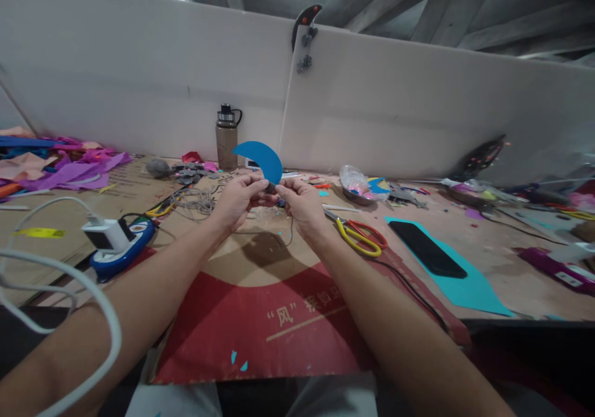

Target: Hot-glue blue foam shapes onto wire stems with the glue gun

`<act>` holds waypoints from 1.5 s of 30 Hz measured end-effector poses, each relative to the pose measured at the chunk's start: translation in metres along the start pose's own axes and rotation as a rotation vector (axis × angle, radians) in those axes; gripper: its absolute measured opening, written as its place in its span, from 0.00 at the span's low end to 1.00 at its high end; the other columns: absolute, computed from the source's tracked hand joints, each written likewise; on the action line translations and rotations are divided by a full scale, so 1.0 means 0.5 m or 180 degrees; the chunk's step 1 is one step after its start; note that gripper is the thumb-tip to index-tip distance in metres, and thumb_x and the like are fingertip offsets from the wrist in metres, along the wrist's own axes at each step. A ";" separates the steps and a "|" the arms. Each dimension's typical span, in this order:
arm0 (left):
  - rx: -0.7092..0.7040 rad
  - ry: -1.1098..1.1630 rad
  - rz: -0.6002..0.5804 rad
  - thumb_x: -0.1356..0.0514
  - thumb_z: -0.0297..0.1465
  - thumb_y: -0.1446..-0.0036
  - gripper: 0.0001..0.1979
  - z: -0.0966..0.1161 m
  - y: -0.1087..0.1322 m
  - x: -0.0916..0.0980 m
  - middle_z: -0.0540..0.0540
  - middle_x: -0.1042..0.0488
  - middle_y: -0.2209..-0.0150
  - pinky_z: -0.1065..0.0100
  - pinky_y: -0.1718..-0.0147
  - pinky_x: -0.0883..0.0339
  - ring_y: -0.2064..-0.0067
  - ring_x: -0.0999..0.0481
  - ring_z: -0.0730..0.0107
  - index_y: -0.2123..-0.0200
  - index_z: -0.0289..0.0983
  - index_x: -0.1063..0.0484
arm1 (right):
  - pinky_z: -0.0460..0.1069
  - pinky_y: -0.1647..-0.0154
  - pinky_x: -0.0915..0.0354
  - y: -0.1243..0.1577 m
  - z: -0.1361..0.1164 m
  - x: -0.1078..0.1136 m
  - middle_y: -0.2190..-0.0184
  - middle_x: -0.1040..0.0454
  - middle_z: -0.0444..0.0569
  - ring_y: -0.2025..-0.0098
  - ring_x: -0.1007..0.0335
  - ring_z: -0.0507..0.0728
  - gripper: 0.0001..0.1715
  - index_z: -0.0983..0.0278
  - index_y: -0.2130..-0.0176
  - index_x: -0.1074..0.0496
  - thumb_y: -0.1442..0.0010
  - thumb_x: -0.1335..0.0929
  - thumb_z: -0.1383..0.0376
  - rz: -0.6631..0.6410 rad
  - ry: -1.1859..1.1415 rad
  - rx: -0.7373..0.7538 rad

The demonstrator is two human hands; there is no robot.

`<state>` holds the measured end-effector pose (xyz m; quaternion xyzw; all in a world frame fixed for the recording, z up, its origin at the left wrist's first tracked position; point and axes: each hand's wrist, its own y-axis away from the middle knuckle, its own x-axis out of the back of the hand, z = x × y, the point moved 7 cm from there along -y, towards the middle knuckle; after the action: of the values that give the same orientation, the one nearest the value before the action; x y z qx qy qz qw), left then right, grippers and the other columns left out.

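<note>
A blue crescent-shaped piece (266,158), flat like paper or foam sheet, stands up above my two hands at the middle of the view. My left hand (246,197) is closed, thumb and fingers pinching the crescent's lower end. Close against it, my right hand (300,203) is closed too, its fingertips at the same lower end. A small dark bit shows between the fingertips, too small to name. From near my right hand a thin cord hangs down. Beneath both hands lies a red and brown cardboard sheet (223,336) with printed characters.
Yellow-handled scissors (360,240) and an orange-handled pair lie right of my hands. Beyond them, a black phone (427,248) rests on turquoise sheet (474,293). At left are a blue power strip (123,250) and white cable (109,318). A bottle (227,141) stands by the white partition (139,76).
</note>
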<state>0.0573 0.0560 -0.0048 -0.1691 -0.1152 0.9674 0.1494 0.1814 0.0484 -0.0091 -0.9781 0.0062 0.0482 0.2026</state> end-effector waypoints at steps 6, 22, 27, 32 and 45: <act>0.0412 0.0513 -0.0393 0.37 0.26 0.56 0.06 -0.006 0.000 -0.011 0.49 0.27 0.77 0.74 0.77 0.32 0.78 0.27 0.75 0.73 0.32 0.32 | 0.43 0.77 0.46 0.018 -0.025 -0.011 0.76 0.31 0.41 0.78 0.44 0.46 0.12 0.64 0.68 0.29 0.51 0.31 0.59 -0.0131 0.0060 0.0073; -0.1319 -0.1977 0.0403 0.36 0.32 0.52 0.15 0.041 0.028 -0.014 0.45 0.27 0.62 0.74 0.78 0.34 0.74 0.25 0.75 0.61 0.36 0.35 | 0.44 0.75 0.43 0.016 -0.019 0.015 0.77 0.32 0.41 0.77 0.43 0.47 0.12 0.65 0.68 0.28 0.48 0.34 0.59 0.0416 0.0289 0.0270; -0.1522 -0.2484 0.0313 0.39 0.29 0.50 0.13 0.040 0.030 -0.020 0.44 0.24 0.63 0.70 0.68 0.31 0.69 0.24 0.72 0.59 0.35 0.29 | 0.46 0.68 0.38 0.024 -0.038 0.009 0.74 0.28 0.45 0.72 0.36 0.50 0.12 0.66 0.68 0.27 0.47 0.35 0.60 0.0421 0.0512 0.0470; -0.1034 -0.2078 0.0013 0.43 0.26 0.51 0.17 0.013 0.022 -0.028 0.43 0.24 0.62 0.71 0.72 0.31 0.68 0.24 0.70 0.56 0.35 0.28 | 0.47 0.70 0.36 0.031 -0.042 0.005 0.76 0.29 0.44 0.75 0.36 0.50 0.11 0.66 0.67 0.28 0.47 0.34 0.61 0.0409 0.0495 0.0366; -0.0707 -0.1450 -0.0141 0.43 0.35 0.44 0.10 0.005 0.016 -0.032 0.49 0.29 0.77 0.72 0.78 0.35 0.77 0.30 0.75 0.71 0.34 0.28 | 0.47 0.67 0.37 0.034 -0.042 -0.001 0.74 0.29 0.45 0.72 0.36 0.50 0.13 0.65 0.64 0.28 0.43 0.36 0.59 0.0214 0.1087 0.0631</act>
<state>0.0686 0.0427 0.0001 0.0405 -0.2552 0.9584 0.1213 0.1824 0.0244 0.0036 -0.9465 0.0778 -0.1126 0.2922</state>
